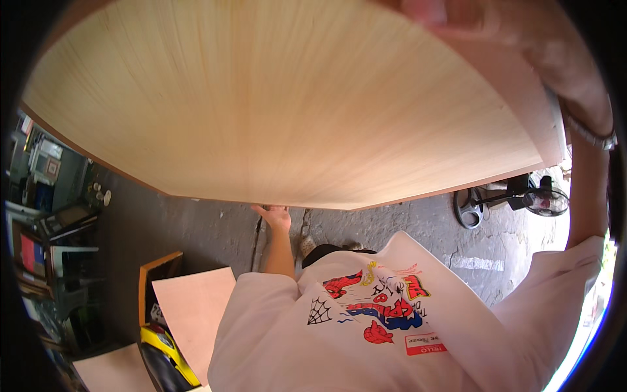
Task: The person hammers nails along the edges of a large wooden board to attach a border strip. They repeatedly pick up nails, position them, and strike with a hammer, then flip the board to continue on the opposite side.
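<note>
A large light wood-grain panel (294, 111) with a darker brown rim fills the upper half of the view. My left hand (278, 217) grips its lower edge, thumb out to the side; the other fingers are hidden behind the wood. At upper right, my raised right hand (477, 23) lies against the panel's rim, with a metal band on the wrist. Blur and the frame's edge keep me from telling how its fingers are set.
At lower left are pale flat boards (196, 313), an orange-brown wooden piece (159, 287) and a yellow-and-black object (166, 349). Framed items and furniture (68, 219) crowd the far left. A standing fan (545, 201) is on the right, above the cracked concrete floor (418, 228).
</note>
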Available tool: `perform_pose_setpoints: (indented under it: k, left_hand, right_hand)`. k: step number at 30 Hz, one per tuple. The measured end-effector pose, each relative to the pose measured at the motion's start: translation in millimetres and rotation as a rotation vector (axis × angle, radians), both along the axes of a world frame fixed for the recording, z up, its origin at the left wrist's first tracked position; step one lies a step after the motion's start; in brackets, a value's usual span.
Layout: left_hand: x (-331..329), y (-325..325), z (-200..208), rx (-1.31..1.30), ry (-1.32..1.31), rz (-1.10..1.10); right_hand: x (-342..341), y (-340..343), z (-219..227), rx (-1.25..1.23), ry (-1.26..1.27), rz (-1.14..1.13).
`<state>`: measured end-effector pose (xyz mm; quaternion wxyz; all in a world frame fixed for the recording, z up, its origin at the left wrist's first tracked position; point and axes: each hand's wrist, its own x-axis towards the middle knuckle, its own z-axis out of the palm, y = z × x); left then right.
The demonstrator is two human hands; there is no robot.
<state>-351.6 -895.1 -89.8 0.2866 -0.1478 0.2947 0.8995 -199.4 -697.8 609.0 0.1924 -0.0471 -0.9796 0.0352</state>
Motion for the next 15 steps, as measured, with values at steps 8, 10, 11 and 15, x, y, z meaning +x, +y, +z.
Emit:
perform_pose_setpoints:
  k: [8, 10, 11, 15]
  left_hand:
    - [-97, 0, 83, 0.765, 0.359, -0.417]
    - [-118, -4, 134, -0.472, 0.178, 0.052]
    - [-131, -3, 163, -0.49, 0.179, 0.035]
    - [-173, 11, 257, -0.751, 0.295, 0.082]
  right_hand:
    - [73, 110, 38, -0.13, 0.313, -0.438]
    - [104, 147, 23, -0.257, 0.382, -0.585]
    - [119, 168, 8, -0.306, 0.399, -0.646]
    - [160, 256, -130, -0.193, 0.336, -0.648]
